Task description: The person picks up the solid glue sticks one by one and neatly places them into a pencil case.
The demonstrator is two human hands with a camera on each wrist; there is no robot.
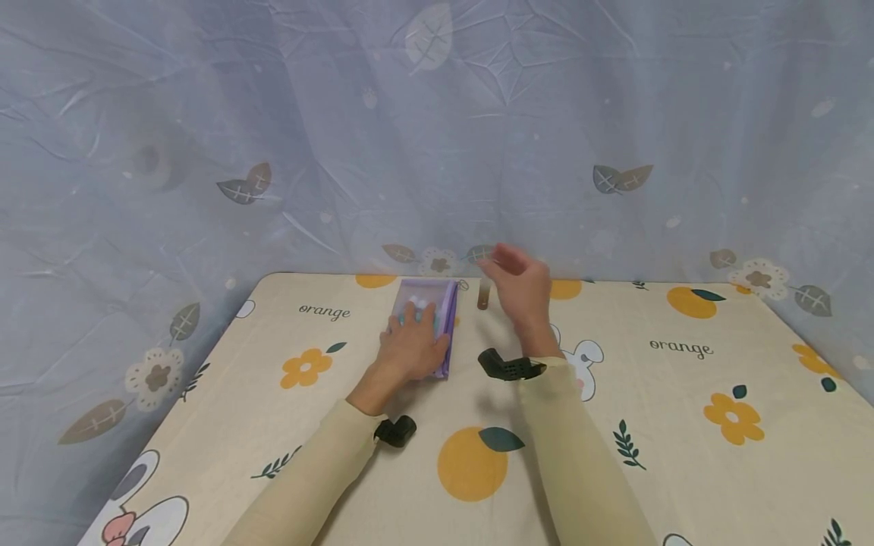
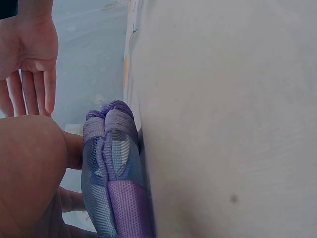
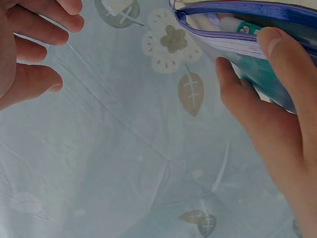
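Observation:
A flat pouch (image 1: 445, 307) of see-through mesh with purple edging lies on the table. My left hand (image 1: 412, 345) rests on top of it, fingers spread, thumb near its right edge. In the right wrist view the pouch's zip side (image 3: 237, 47) gapes, and a white-and-green item (image 3: 242, 26) shows inside. Slightly blurred, my right hand (image 1: 520, 292) is raised above the table to the right of the pouch, fingers extended and holding nothing. Close to its fingers stands a small container (image 1: 483, 294), brown below and pale above; its kind is unclear.
The table (image 1: 580, 470) has a cream cloth printed with oranges, flowers and rabbits. Behind its far edge hangs a pale blue-grey curtain (image 1: 437, 152) with leaf prints. A dark wrist camera (image 1: 396, 431) sits on the left wrist, another (image 1: 508, 365) on the right.

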